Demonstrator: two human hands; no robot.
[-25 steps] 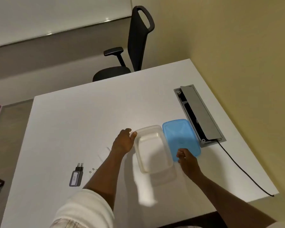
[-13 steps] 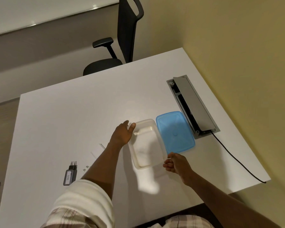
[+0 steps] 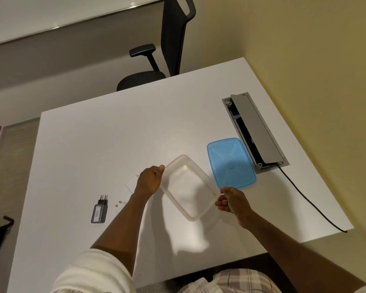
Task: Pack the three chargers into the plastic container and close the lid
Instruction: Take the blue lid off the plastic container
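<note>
— Moved? Clear, empty plastic container [image 3: 189, 187] now turned slantwise, left hand [image 3: 149, 181] and right hand [image 3: 230, 200] gripping its rim.

— Ready for filling. Dark grey charger [image 3: 100, 211] waiting near left; blue lid [image 3: 230, 163] off, right.

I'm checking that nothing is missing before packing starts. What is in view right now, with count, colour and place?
clear rectangular plastic container: 1, clear, empty, table centre, held by both hands
blue plastic lid: 1, blue, flat on table, right of container
dark charger with display: 1, dark grey, table left
white chargers: 2, white, partly hidden by left arm
grey cable box: 1, grey, open, table right
black cable: 1, black, from cable box
black office chair: 1, beyond table
white table: 1
left hand: container's left rim
right hand: container's right corner
</note>
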